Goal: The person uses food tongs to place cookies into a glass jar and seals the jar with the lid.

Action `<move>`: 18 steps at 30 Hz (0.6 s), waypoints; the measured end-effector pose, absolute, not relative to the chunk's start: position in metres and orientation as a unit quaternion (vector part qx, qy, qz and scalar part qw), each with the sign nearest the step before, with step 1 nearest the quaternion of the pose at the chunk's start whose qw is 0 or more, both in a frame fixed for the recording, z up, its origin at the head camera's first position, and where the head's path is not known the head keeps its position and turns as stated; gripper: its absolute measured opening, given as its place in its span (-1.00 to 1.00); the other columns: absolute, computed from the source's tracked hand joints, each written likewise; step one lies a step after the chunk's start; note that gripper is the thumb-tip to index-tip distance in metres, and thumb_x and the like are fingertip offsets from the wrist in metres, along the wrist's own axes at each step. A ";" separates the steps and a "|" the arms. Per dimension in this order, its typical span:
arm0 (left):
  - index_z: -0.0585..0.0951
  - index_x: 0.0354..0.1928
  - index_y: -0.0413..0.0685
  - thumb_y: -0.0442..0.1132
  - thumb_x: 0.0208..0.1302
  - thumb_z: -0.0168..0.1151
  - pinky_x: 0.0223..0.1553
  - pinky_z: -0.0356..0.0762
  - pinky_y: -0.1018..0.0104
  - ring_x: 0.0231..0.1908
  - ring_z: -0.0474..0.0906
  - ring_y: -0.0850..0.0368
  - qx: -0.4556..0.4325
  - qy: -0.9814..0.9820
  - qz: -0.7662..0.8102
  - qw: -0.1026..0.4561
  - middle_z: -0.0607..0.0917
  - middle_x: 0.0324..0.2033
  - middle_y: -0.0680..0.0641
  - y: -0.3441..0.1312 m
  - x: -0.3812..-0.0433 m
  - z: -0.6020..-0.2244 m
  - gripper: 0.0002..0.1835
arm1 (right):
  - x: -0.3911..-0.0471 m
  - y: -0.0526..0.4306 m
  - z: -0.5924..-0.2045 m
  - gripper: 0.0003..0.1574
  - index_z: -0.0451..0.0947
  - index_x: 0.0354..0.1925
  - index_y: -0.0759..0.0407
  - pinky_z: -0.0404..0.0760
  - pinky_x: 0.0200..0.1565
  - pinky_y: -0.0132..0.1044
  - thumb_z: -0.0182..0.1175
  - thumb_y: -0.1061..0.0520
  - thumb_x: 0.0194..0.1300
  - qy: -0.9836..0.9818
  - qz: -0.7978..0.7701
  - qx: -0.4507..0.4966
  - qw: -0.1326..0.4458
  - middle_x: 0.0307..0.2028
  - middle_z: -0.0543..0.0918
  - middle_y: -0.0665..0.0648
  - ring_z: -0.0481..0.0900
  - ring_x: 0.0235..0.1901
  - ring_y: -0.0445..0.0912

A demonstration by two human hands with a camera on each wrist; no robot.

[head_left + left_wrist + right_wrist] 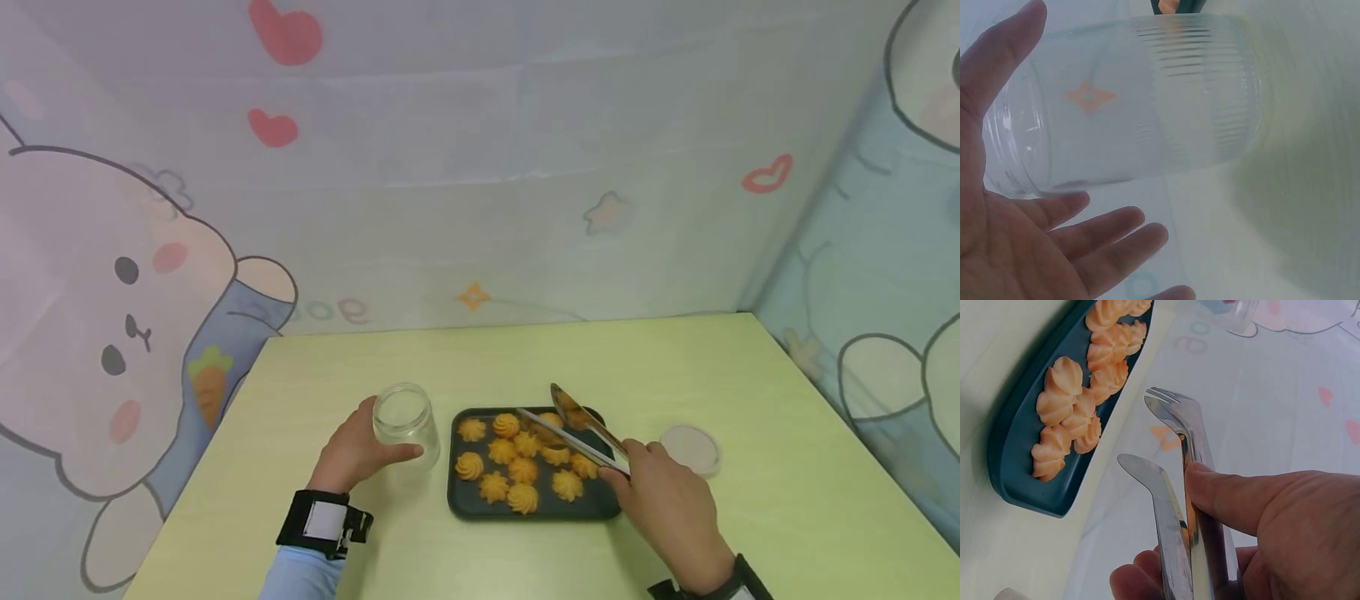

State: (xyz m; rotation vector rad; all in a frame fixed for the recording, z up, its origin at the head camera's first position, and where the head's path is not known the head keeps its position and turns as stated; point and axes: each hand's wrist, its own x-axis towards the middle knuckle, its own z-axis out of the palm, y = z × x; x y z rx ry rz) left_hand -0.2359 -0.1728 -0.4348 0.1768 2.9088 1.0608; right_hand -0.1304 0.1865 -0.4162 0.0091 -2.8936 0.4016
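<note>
on the pale yellow-green tabletop [795, 500], between my two hands, lay a dark, rounded-corner rectangular tray [596, 504] bearing golden, piped, ridged cookies [522, 471], some swirled and some star-edged, many of them touching their neighbours. just left of the tray, my left hand [351, 454] held a clear, ribbed glass jar [422, 429], thumb along one side and fingers round the other, up near the threaded rim; the lower fingers were spread and slightly bent, reaching past the glass. its round mouth faced up toward me, and i could not tell whether its base touched the surface. my right hand [671, 504] gripped a pair of shiny metal tongs [572, 410], thumb on one arm and curled fingers on the other, narrow about the metal. the two arms stood apart at their tips, one end pronged like a fork, both pointing out above the right part of the tray; from the wrist view the ends looked clear of the cookies. just beyond my right knuckles a round, off-white disc [690, 450] lay flat. a light blue sleeve [303, 575] and a black wrist strap [300, 521] covered my left forearm and wrist.
</note>
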 end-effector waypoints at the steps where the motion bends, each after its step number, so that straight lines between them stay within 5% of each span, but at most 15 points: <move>1: 0.25 0.33 -0.28 0.21 -0.26 0.51 -0.02 0.44 -0.24 0.09 0.44 -0.24 0.058 0.936 0.347 0.022 0.52 0.16 -0.35 -0.173 -0.237 -0.435 0.14 | -0.130 0.186 -0.416 -0.40 0.57 -0.05 0.37 0.39 -0.76 -0.15 0.33 -0.08 0.13 -0.984 0.136 0.004 0.114 -0.46 0.62 0.28 0.44 -0.74 -0.01; 18: 0.25 0.32 -0.27 0.17 -0.23 0.52 0.01 0.45 -0.13 0.10 0.43 -0.18 0.055 0.913 0.402 0.045 0.52 0.16 -0.33 -0.172 -0.244 -0.441 0.11 | -0.124 0.190 -0.412 -0.41 0.57 -0.07 0.38 0.36 -0.79 -0.18 0.35 -0.07 0.11 -0.984 0.132 0.002 0.115 -0.51 0.57 0.24 0.39 -0.77 -0.03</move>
